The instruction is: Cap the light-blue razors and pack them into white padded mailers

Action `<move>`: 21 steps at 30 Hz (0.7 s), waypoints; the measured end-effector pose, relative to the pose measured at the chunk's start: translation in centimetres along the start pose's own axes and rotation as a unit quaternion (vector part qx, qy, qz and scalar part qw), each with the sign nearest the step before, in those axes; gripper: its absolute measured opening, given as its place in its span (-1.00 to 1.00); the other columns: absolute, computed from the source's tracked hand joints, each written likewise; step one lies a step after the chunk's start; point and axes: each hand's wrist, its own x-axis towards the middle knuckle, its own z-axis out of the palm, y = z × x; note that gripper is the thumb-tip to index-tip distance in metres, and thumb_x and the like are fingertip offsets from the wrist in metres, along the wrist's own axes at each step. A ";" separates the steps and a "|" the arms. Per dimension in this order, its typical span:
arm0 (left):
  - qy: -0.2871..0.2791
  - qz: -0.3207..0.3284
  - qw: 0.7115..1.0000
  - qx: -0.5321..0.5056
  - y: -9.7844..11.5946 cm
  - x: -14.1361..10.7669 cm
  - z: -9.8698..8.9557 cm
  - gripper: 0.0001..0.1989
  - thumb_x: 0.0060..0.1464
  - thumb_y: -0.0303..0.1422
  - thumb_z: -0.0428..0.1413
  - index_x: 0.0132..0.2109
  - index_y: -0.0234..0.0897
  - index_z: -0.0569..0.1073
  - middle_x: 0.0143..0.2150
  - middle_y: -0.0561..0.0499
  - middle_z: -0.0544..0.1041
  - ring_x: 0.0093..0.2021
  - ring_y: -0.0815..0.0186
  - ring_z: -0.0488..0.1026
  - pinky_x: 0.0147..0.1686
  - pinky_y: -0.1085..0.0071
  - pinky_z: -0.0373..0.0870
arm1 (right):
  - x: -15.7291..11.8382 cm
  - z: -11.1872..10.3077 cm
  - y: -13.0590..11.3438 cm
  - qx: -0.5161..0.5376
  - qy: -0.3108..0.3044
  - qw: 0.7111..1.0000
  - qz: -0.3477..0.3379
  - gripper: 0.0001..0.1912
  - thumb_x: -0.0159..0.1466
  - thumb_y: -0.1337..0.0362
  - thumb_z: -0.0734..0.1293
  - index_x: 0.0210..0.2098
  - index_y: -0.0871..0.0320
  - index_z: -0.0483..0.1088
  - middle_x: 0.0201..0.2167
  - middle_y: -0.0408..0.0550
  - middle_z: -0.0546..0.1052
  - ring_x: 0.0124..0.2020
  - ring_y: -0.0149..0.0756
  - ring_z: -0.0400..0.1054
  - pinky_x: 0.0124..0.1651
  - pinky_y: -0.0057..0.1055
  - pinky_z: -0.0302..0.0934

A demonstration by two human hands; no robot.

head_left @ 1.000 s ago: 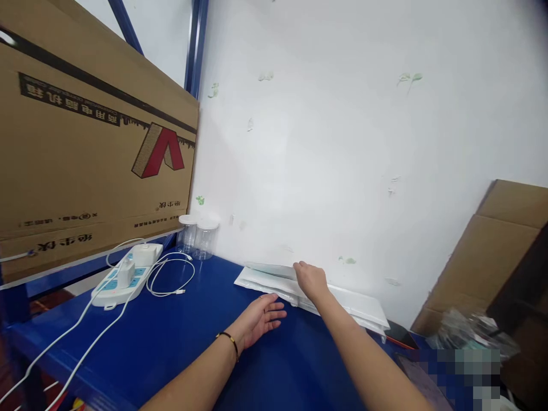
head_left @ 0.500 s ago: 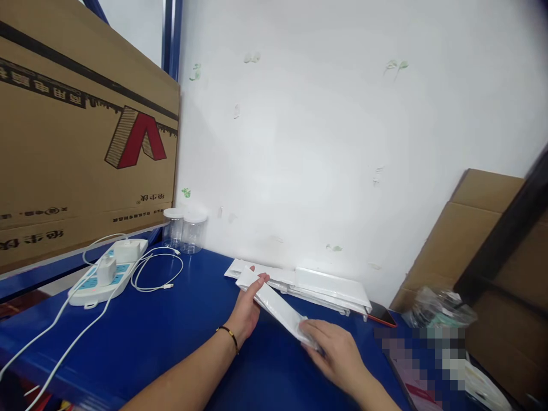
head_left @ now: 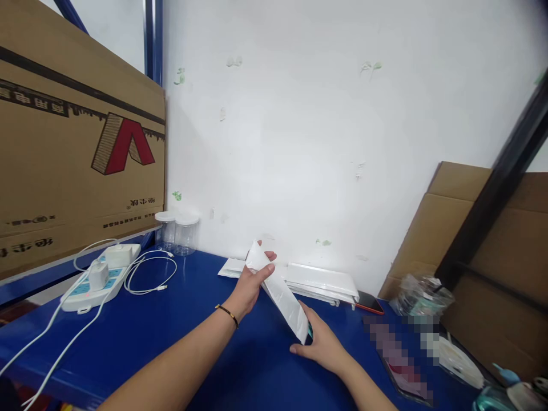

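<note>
Blue table (head_left: pixel 252 371) fills the bottom; left hand (head_left: pixel 246 288) holds a white packet (head_left: pixel 283 301), but half-hidden right hand (head_left: pixel 323 342) has a grip I can't make out.

White packet (head_left: pixel 283 297): long, narrow, flat-looking strip in glossy film, creased along its face. Held at a slant, upper end far left, lower end near right. Upper end comes to a pointed corner, lower end cut roughly square. Left hand (head_left: pixel 253 279) grips the upper part, thumb over the front face; right hand (head_left: pixel 319 339) is at the lower end, fingers partly behind it. Small teal patch (head_left: pixel 310 331) shows at the lower right edge. Can't tell if lower end touches the table (head_left: pixel 252 354).
</note>
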 end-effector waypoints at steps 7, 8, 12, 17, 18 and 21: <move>-0.023 0.005 0.999 0.037 3.7 1.5 -0.1 -0.19 -0.09 -0.30 0.27 0.26 -0.09 0.07 0.03 -0.11 0.43 0.16 0.07 0.25 0.11 0.13 0.15 | 0.0 -0.2 -0.6 -0.054 -0.019 0.998 -0.016 -0.23 0.05 -0.05 0.37 0.19 0.03 0.18 0.21 0.02 0.21 0.24 0.00 0.03 0.24 -0.16 -0.07; -0.028 0.008 0.998 0.047 4.2 1.7 -0.2 -0.20 -0.09 -0.30 0.26 0.26 -0.09 0.08 0.04 -0.11 0.43 0.17 0.07 0.25 0.11 0.13 0.14 | 0.0 -0.2 -0.6 -0.063 -0.023 0.998 -0.019 -0.25 0.07 -0.06 0.35 0.19 0.04 0.18 0.22 0.02 0.20 0.24 -0.01 0.03 0.24 -0.18 -0.06; -0.057 0.017 0.994 0.089 5.8 2.1 -0.3 -0.21 -0.09 -0.31 0.26 0.25 -0.09 0.09 0.03 -0.11 0.42 0.18 0.06 0.24 0.12 0.10 0.11 | 0.0 -0.2 -0.6 -0.096 -0.036 0.994 -0.033 -0.33 0.15 -0.09 0.27 0.18 0.04 0.20 0.22 0.00 0.19 0.25 -0.06 0.01 0.25 -0.23 -0.05; -0.081 0.025 0.990 0.114 7.4 2.5 0.1 -0.20 -0.12 -0.33 0.28 0.25 -0.09 0.11 0.01 -0.10 0.43 0.15 0.03 0.26 0.14 0.06 0.08 | -0.2 -0.4 -1.0 -0.115 -0.040 0.992 -0.046 -0.39 0.20 -0.11 0.21 0.18 -0.02 0.20 0.23 -0.05 0.18 0.26 -0.06 -0.01 0.24 -0.20 -0.03; -0.084 0.026 0.990 0.114 7.7 2.6 0.2 -0.20 -0.12 -0.34 0.28 0.25 -0.09 0.11 0.01 -0.10 0.44 0.15 0.03 0.27 0.14 0.05 0.07 | -0.3 -0.5 -1.0 -0.117 -0.040 0.991 -0.048 -0.39 0.21 -0.11 0.20 0.18 -0.03 0.20 0.23 -0.05 0.18 0.26 -0.06 -0.01 0.24 -0.19 -0.02; -0.100 0.030 0.988 0.112 8.5 3.1 0.5 -0.20 -0.13 -0.36 0.28 0.25 -0.10 0.12 0.02 -0.11 0.43 0.14 0.02 0.28 0.15 0.03 0.05 | -0.5 -0.6 -1.2 -0.126 -0.045 0.990 -0.049 -0.39 0.22 -0.13 0.17 0.19 -0.06 0.18 0.24 -0.05 0.17 0.27 -0.06 -0.01 0.25 -0.16 -0.03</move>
